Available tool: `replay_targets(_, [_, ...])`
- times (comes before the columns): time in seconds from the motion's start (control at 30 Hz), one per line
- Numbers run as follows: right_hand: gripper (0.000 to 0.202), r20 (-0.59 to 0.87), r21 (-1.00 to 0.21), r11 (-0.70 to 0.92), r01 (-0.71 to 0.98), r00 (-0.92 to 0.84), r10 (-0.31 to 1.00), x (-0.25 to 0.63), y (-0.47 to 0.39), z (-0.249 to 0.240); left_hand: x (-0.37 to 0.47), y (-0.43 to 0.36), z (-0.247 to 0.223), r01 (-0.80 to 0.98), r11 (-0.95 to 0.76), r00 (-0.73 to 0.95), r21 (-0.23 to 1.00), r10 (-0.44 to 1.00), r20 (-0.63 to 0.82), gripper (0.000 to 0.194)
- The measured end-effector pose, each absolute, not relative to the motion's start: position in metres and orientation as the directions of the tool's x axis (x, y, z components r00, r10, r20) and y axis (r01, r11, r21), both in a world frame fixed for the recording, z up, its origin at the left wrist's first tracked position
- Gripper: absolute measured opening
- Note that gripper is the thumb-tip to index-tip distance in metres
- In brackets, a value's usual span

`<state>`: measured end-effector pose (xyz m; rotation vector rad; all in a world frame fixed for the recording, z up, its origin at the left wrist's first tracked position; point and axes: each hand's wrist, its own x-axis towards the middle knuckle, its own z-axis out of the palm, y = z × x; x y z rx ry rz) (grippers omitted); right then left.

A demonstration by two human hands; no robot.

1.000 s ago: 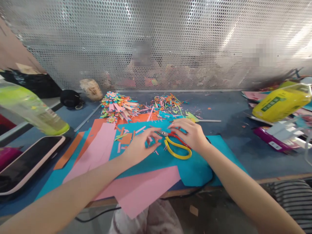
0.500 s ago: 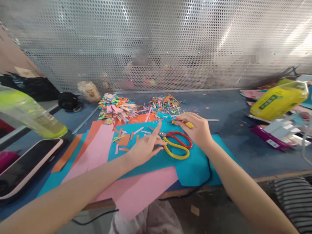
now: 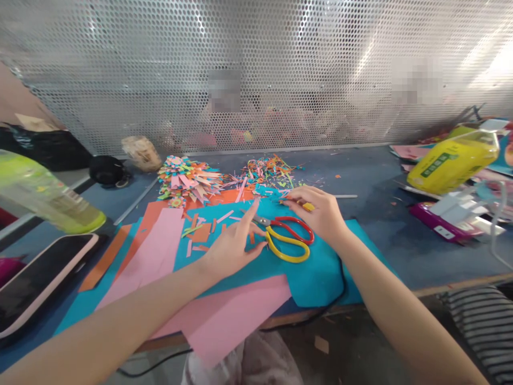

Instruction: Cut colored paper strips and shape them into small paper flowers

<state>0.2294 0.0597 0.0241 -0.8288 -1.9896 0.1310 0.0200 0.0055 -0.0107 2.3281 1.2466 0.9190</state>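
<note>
My left hand (image 3: 230, 243) rests over the blue paper (image 3: 244, 272), index finger stretched forward and thumb apart from it. Nothing shows in its grip. Just right of its thumb lie scissors (image 3: 286, 240) with one red and one yellow handle loop, their blades partly behind my fingers. My right hand (image 3: 318, 211) is closed around a small yellow-handled tool (image 3: 308, 206), whose far end is hidden by the fingers. Orange and pink paper strips (image 3: 200, 233) are scattered left of my left hand. Behind them stands a piled cluster of fringed coloured paper (image 3: 188, 179).
A phone (image 3: 44, 283) and a tilted green bottle (image 3: 48, 192) are at the left. Thin paper shreds (image 3: 270, 168) lie at the back. On the right are a yellow bottle (image 3: 452, 163) and a purple power strip (image 3: 444, 223). Pink paper (image 3: 240, 315) overhangs the front edge.
My left hand's fingers have drawn back slightly from the scissors, leaving index and thumb spread. The right hand stays nearly in place with the yellow-handled tool. The view has shifted a little.
</note>
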Motion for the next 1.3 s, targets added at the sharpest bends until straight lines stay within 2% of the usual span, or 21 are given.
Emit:
replay_targets(0.17, [0.009, 0.722, -0.402, 0.753, 0.521, -0.326, 0.610, 0.231, 0.061, 0.024, 0.023, 0.006, -0.012, 0.616, -0.423, 0.309, 0.665, 0.906, 0.289, 0.087])
replay_targets(0.7, [0.006, 0.657, -0.437, 0.734, 0.520, -0.373, 0.655, 0.228, 0.065, 0.023, 0.034, 0.005, -0.015, 0.511, -0.333, 0.283, 0.793, 0.936, 0.210, 0.088])
replay_targets(1.03, [0.007, 0.632, -0.436, 0.744, 0.506, -0.417, 0.653, 0.227, 0.064, 0.022, 0.026, 0.004, -0.012, 0.373, -0.278, 0.230, 0.885, 0.952, 0.202, 0.086])
replay_targets(1.2, [0.009, 0.527, -0.492, 0.741, 0.457, -0.522, 0.671, 0.224, 0.056, 0.020, 0.012, 0.001, 0.005, 0.192, -0.196, 0.127, 0.962, 0.977, 0.174, 0.081])
replay_targets(1.3, [0.011, 0.430, -0.585, 0.715, 0.383, -0.601, 0.674, 0.221, 0.050, 0.020, 0.006, -0.001, 0.020, 0.150, -0.166, 0.076, 0.975, 0.985, 0.156, 0.071])
